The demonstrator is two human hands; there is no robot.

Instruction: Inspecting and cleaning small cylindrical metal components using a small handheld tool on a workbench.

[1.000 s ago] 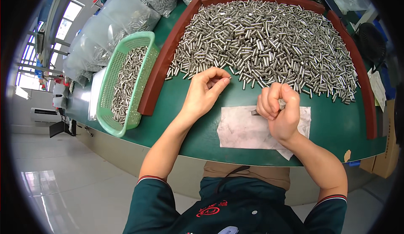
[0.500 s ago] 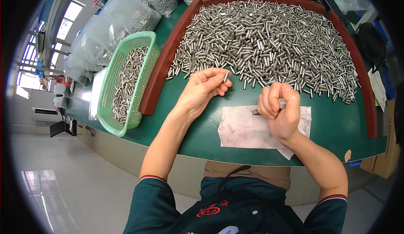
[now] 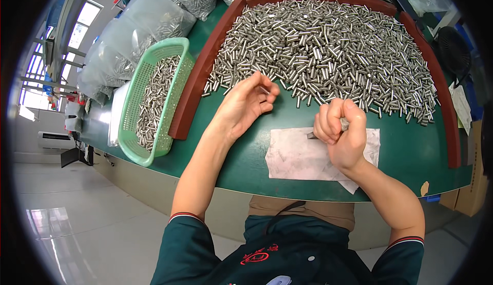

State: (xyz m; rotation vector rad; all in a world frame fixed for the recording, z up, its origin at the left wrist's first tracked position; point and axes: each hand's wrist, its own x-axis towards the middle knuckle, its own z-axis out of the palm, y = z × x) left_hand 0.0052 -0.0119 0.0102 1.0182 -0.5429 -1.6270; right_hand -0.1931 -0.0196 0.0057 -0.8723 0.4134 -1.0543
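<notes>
Beside metal pins, 2 hands

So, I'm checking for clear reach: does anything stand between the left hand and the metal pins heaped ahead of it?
Nothing visible does. The left hand is by the near edge of the heaped metal pins; the red-brown border stands off to its left, not between them.

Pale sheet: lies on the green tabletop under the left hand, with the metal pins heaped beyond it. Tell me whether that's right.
Not quite: the head view shows the right hand over the pale sheet, not the left hand. The sheet does lie on the green tabletop, with the metal pins heaped beyond it.
</notes>
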